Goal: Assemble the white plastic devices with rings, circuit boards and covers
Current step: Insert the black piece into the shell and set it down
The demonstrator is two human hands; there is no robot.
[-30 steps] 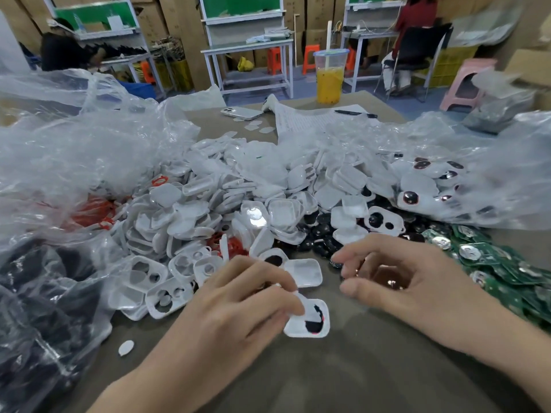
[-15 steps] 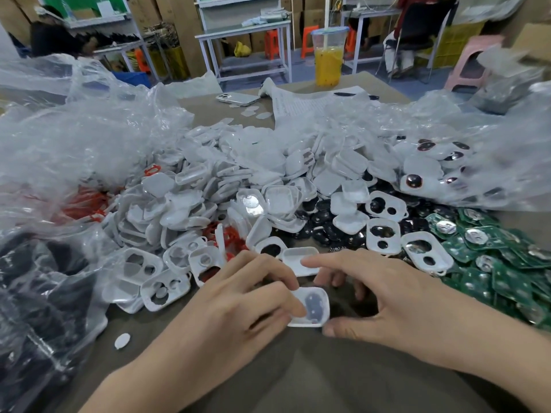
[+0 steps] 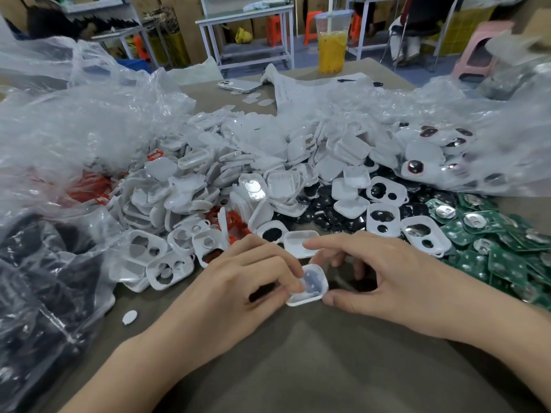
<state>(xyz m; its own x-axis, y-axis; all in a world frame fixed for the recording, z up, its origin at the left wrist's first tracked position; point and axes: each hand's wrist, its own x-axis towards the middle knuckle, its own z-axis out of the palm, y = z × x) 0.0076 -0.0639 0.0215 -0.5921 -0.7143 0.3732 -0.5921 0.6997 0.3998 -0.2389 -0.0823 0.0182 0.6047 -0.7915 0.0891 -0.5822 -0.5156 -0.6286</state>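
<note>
Small white square plastic shell with rounded corners point(image 3: 311, 286), open side up, sits between the two hands, low over the grey-brown table point(image 3: 298, 368). Left hand point(image 3: 238, 281) has curled fingers pinching the shell's left edge. Right hand point(image 3: 396, 278) has its thumb against the shell's right corner and a curled finger at its far edge, with the index finger arched above. Just beyond the fingertips is a heap of white plastic covers point(image 3: 268, 174), with orange-red rings point(image 3: 235, 222) and black round parts point(image 3: 328, 213) mixed in. White two-hole frames point(image 3: 170, 269) lie beyond the left hand. Green circuit boards point(image 3: 507, 257) are piled outside the right hand. A small white oval disc point(image 3: 130, 317) lies apart, outside the left wrist.
</note>
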